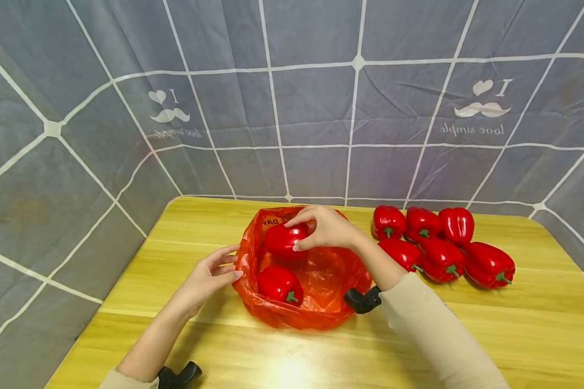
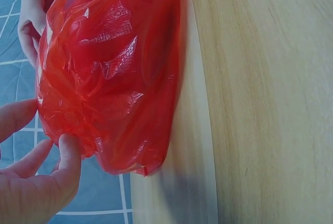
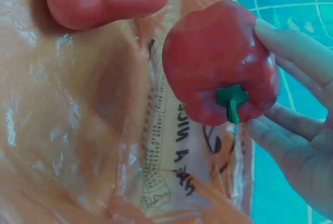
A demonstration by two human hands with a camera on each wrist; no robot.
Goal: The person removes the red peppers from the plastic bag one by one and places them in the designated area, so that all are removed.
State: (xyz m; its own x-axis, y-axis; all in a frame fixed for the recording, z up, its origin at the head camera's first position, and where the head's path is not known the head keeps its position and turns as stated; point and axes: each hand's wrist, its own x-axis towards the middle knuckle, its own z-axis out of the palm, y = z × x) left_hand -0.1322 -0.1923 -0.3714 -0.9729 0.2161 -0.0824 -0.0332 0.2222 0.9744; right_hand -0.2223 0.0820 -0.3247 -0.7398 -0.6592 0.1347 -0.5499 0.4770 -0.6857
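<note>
A red plastic bag [image 1: 299, 320] stands with its mouth spread wide on the table. Inside its left part lies a red bell pepper [image 1: 277, 283] with a green stem. My right hand [image 1: 330, 228] grips another bell pepper [image 3: 216, 52] between thumb and fingers, over the back left of the bag's opening; its green stem shows in the right wrist view. At the bag's left side, my left hand [image 1: 208, 275] touches the plastic with spread, slightly bent fingertips. The left wrist view shows the bag's outer wall [image 2: 119, 73] beside those fingers.
On the right of the wooden table [image 1: 540, 324], several more bell peppers [image 1: 438, 256] lie in two rows. A grey cloth with white lines [image 1: 316, 108] hangs behind the table and along its sides.
</note>
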